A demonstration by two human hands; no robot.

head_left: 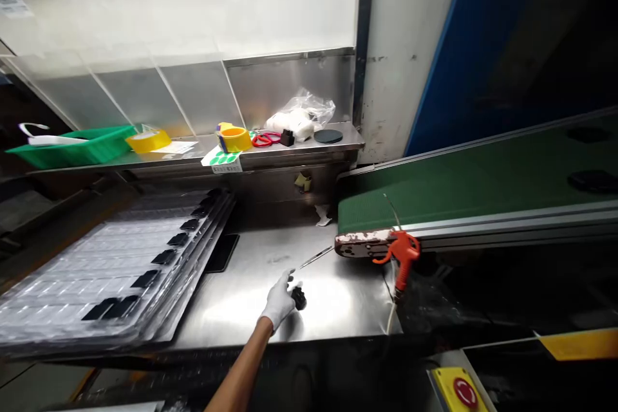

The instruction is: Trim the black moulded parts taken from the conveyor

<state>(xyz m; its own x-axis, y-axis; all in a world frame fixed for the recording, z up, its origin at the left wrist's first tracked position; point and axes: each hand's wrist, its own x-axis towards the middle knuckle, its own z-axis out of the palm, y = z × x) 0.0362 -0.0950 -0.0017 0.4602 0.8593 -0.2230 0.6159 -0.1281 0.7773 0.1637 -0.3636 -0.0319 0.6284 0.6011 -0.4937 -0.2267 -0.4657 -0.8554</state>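
My left hand [280, 300], in a white glove, is over the metal table [222, 315] at the lower middle. Its fingers are curled at a small black part [299, 298] on their right side, and the grip is partly hidden. Just beyond the fingertips lies a thin metal tool [316, 257], pointing toward the conveyor's end. My right hand is out of view.
Stacked clear trays [96, 270] with black parts fill the left, beside a black flat object [223, 253]. A green conveyor [458, 174] and orange air gun [404, 254] stand right. The shelf [299, 153] holds tape, scissors and a green tray [87, 149].
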